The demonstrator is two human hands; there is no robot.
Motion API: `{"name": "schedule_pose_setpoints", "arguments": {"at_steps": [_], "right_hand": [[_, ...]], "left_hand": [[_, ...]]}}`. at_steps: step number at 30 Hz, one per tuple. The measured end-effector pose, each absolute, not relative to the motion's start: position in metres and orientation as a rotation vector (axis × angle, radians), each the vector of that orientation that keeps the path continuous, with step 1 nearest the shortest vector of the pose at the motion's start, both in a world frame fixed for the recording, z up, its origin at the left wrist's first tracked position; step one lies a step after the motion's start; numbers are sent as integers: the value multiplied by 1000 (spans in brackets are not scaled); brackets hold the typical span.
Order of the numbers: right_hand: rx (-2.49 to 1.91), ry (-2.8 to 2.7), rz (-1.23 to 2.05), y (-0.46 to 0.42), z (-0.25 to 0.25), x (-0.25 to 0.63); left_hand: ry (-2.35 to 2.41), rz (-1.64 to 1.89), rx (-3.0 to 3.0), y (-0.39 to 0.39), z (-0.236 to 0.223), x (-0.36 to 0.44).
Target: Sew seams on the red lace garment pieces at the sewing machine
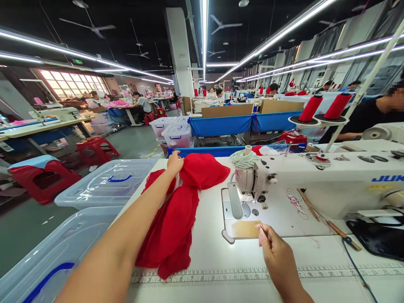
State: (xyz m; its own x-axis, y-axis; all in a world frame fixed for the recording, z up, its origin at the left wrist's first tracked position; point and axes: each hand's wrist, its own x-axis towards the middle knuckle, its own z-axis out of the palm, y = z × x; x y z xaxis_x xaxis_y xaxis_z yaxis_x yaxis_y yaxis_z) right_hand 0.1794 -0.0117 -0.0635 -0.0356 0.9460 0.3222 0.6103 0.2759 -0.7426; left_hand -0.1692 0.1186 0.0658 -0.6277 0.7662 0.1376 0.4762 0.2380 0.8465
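Observation:
My left hand (174,163) reaches to the far left corner of the sewing table, beside a bunched piece of red fabric (203,171). Its fingers are curled in; what they grip, if anything, is hidden. More red fabric (172,229) lies heaped toward me, under and beside my left forearm. My right hand (277,254) is closed around slim dark tweezers (265,232), partly covered by the fingers. It hovers by a tan plate (246,229) in front of the needle area of the white sewing machine (296,168). No fabric lies under the presser foot.
A printed ruler (227,277) runs along the table's front. Wooden-handled tools (344,235) and a black tray (375,240) lie at right. Red thread cones (311,108) stand above the machine. Clear lidded bins (104,181) adjoin the left edge. A co-worker (375,109) sits at far right.

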Motion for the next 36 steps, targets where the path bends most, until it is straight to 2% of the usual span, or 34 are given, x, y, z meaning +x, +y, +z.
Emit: {"name": "schedule_pose_setpoints", "arguments": {"at_steps": [4,9,12,19,23,26,28,30,33,35,36], "right_hand": [[-1606,-1740,433,-10,-56,183],[-1661,-1957,316,-14,-50,181],[-1677,-2029,175,-11,-51,193],[-1812,-2051,-195,12,-55,234],[-1731,-1960,-393,11,-56,239],[-1577,-1850,-390,9,-51,239],[-1451,-1754,-253,4,-43,235],[-1308,-1678,52,-7,-34,224],[-1077,-1712,972,-32,-23,195],[-885,-1569,1694,-48,-19,173],[-795,-1406,1930,-53,-18,164]], "left_hand": [[2319,1221,1388,86,67,-172],[2177,908,1647,7,63,-162],[2174,846,1649,-31,52,-152],[2066,977,1618,-50,42,-142],[1990,1134,1505,-51,56,-147],[1915,1297,1361,-55,74,-149],[1867,1393,1273,-60,87,-144],[1797,1472,1209,-67,96,-130],[1565,1558,1097,-78,94,-93],[1533,1456,1141,-85,81,-65],[1552,1343,1238,-88,71,-52]]}}
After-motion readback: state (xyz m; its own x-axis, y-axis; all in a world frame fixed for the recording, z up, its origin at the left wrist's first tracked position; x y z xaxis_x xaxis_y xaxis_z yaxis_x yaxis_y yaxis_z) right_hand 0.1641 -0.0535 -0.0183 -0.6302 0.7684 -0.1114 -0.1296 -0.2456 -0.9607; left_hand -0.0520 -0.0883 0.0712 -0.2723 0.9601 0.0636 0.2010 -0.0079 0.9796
